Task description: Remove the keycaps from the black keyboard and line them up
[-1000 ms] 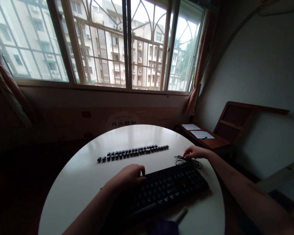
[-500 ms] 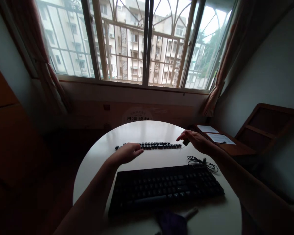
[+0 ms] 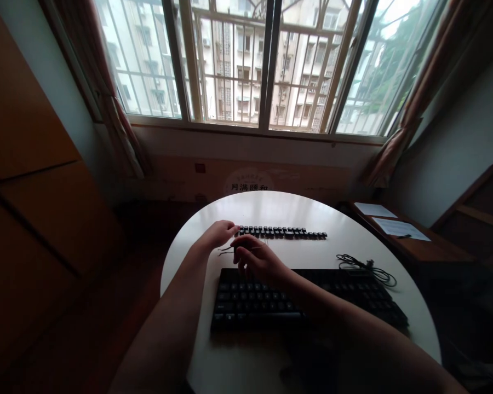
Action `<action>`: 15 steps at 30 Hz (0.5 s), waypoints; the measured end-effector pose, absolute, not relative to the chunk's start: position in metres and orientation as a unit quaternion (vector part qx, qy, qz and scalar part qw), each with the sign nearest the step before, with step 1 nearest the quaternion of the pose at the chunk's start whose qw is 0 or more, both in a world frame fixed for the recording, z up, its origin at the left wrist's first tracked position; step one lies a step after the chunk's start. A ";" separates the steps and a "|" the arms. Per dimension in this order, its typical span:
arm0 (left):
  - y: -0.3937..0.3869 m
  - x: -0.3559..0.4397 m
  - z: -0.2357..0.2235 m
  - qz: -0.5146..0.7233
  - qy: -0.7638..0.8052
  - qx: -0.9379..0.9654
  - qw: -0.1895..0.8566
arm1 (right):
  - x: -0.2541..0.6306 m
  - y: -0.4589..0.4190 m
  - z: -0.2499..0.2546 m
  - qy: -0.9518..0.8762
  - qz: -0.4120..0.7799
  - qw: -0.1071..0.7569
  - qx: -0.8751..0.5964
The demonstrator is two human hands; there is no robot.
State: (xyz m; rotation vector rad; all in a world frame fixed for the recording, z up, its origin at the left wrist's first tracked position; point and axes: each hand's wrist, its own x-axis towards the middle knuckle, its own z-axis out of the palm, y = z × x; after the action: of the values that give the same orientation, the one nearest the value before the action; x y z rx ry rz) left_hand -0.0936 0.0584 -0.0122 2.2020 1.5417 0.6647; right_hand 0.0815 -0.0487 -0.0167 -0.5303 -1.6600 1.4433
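A row of black keycaps (image 3: 290, 234) lies in two lines on the white round table (image 3: 181, 268). At its left end is my left hand (image 3: 218, 234), fingers closed together and fingertips at the keycaps; what they pinch is hidden. My right hand (image 3: 257, 257) is closed around the dark handle of a wire keycap puller (image 3: 235, 250), held above the table just right of my left hand. The puller's thin wires point left. Below both hands sits a black keyboard (image 3: 258, 301), partly covered by my right forearm.
A coiled black cable (image 3: 367, 265) lies behind the keyboard's right side. Farther right, papers (image 3: 400, 229) and a pen (image 3: 405, 236) rest on a wooden surface (image 3: 443, 246). A barred window (image 3: 267, 71) is ahead, and an orange-brown cabinet (image 3: 36, 191) stands on the left.
My right hand has swung left with the keycap puller, from the row's right end to beside my left hand. My left hand has shifted to the row's left end. The view has turned left.
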 end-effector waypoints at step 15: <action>0.008 -0.118 0.030 0.471 0.582 0.649 0.136 | 0.073 -0.056 -0.053 -0.729 0.480 0.378 -0.310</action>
State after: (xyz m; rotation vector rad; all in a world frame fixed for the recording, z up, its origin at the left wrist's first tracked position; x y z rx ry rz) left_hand -0.1181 0.0080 0.0304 1.8795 1.6837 1.3639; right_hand 0.0729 -0.0558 -0.0529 -0.7935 -1.8627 1.2267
